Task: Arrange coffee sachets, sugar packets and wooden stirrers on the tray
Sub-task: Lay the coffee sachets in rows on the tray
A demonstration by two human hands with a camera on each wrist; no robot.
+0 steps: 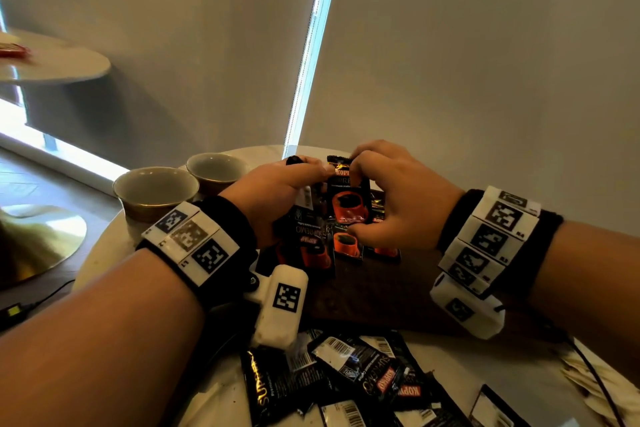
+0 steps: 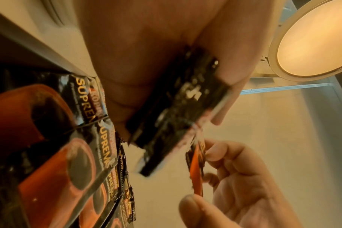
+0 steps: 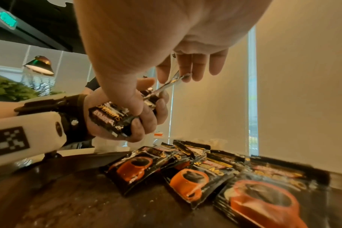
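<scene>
Loose coffee sachets (image 1: 363,381), black with barcodes showing, lie scattered on the pale round table (image 1: 104,253) closest to the viewer, just below both forearms. Beyond them sits a dark wooden tray (image 1: 374,291), and at its far side a row of sachets (image 3: 187,182) already lies face up and overlapping, each showing an orange cup. Above that row, the left hand (image 1: 273,194) grips a small stack of sachets (image 3: 111,118), fingers and thumb curled round it. The right hand (image 1: 391,191) pinches a single sachet (image 1: 348,198) between thumb and fingertips, holding it upright, right beside the stack. Both wrists are raised over the tray, the hands almost touching, palms turned toward each other. By the look of it, the coffee step is partway done: one sachet seems to be coming off the stack for placing. The next move likely calls for lowering it flat, cup side up, beside the row. No sugar packets can be made out on the tray; pale strips at the table's right edge (image 1: 588,378) may be stirrers, but that is unclear. Two empty cups (image 1: 156,184) stand to the left of the tray.
</scene>
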